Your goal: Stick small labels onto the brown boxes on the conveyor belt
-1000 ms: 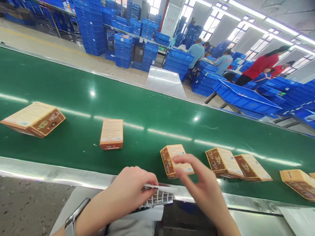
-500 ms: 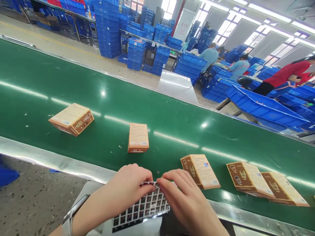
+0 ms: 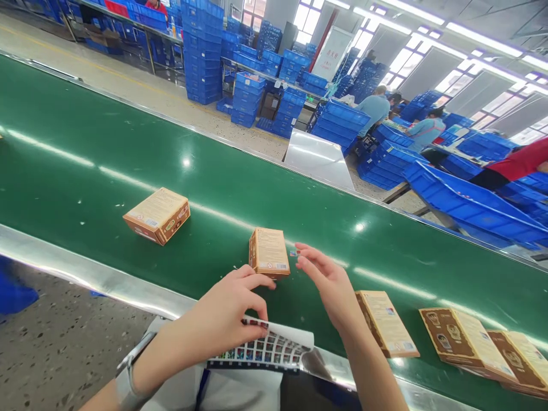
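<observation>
My left hand (image 3: pixel 226 314) holds down a sheet of small stickers (image 3: pixel 274 348) at the near edge of the green conveyor belt (image 3: pixel 85 154); its forefinger points toward an orange-brown carton (image 3: pixel 269 252). My right hand (image 3: pixel 329 279) hovers just right of that carton and pinches a tiny sticker (image 3: pixel 293 252) between thumb and fingertips. Another carton (image 3: pixel 157 215) lies further left on the belt. To the right lie three more cartons, the nearest (image 3: pixel 386 323) partly behind my right wrist.
A metal rail (image 3: pixel 64 268) borders the belt's near side. Beyond the belt are stacks of blue crates (image 3: pixel 203 51), a long blue bin (image 3: pixel 466 197), a metal chute plate (image 3: pixel 319 160), and several people at work (image 3: pixel 374 108).
My right hand has left the sticker sheet and moved up to the carton with a sticker in its fingertips. The cartons sit further right in the picture. The sheet's right end has curled.
</observation>
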